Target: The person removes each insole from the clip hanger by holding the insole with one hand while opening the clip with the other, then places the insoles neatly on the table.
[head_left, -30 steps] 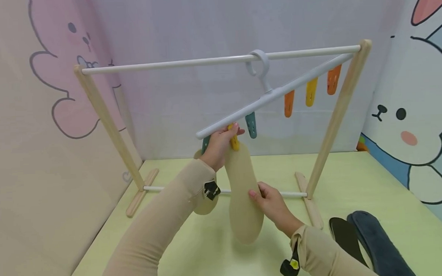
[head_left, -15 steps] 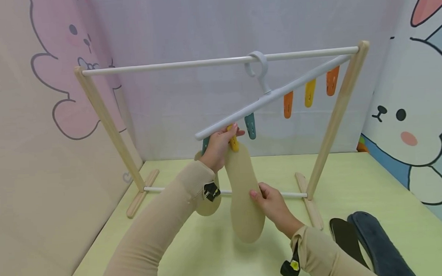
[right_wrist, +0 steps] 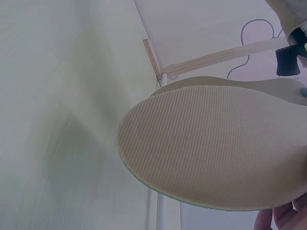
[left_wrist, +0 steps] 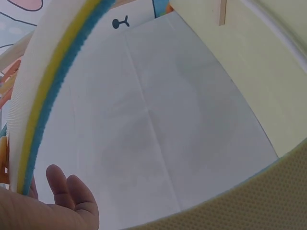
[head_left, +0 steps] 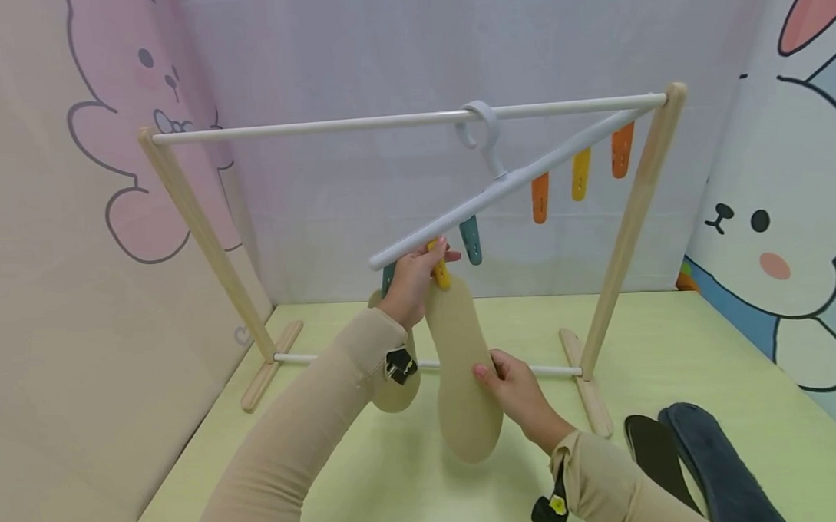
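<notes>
A white hanger (head_left: pixel 526 176) hangs tilted from the rack's top bar, its left end low. Just under that end, my left hand (head_left: pixel 408 286) pinches a yellow clip (head_left: pixel 440 271) at the top of a beige insole (head_left: pixel 464 382). My right hand (head_left: pixel 522 392) grips the right edge of this insole at mid-length. Behind my left wrist hangs a second beige insole (head_left: pixel 398 392), beneath a teal clip (head_left: pixel 387 277) partly hidden by the hand. In the right wrist view the gripped insole (right_wrist: pixel 216 148) fills the middle, overlapping the other.
Further along the hanger are a teal clip (head_left: pixel 470 240), two orange ones and a yellow clip (head_left: pixel 581 175). The rack's wooden posts (head_left: pixel 631 230) stand on the pale green table (head_left: pixel 370 478). A black insole (head_left: pixel 660 460) and a dark blue one (head_left: pixel 718 458) lie at front right.
The rack's top and the hanger's right part have shifted slightly left in view. Both hands keep their holds on the clip and the insole.
</notes>
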Motion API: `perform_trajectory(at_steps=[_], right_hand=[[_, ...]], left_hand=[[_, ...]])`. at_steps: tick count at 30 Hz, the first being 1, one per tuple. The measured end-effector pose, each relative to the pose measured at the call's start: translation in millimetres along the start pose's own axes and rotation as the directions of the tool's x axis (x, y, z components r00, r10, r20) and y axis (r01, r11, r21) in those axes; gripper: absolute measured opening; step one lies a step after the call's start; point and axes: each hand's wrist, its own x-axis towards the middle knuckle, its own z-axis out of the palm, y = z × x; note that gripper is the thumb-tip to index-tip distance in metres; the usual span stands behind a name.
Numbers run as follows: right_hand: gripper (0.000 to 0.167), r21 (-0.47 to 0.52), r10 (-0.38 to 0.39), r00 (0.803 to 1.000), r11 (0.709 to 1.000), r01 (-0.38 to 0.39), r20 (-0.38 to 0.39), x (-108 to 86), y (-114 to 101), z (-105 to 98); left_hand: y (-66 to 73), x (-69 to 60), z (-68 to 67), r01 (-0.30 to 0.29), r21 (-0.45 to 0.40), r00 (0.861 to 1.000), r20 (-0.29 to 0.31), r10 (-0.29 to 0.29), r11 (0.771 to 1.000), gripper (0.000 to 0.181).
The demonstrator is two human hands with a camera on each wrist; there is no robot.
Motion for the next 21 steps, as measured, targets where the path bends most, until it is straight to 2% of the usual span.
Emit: perform_trajectory(at_steps=[12,21], right_hand=[[0.011,-0.009,-0.002,1.000,1.000,0.002,-0.002,1.3,3.9,2.7],[0.011,-0.010,0.011,1.000,1.000,-0.011,-0.002,0.1,4.3,3.6]], left_hand=[[-0.5,0.4,-5.5,0.006,0.001,1.000,0.002,-0.006,1.000,0.017],[-0.5,-0.1,-10.1,0.012,0.074,1.000,-0.001,-0.012,0.997,0.019]])
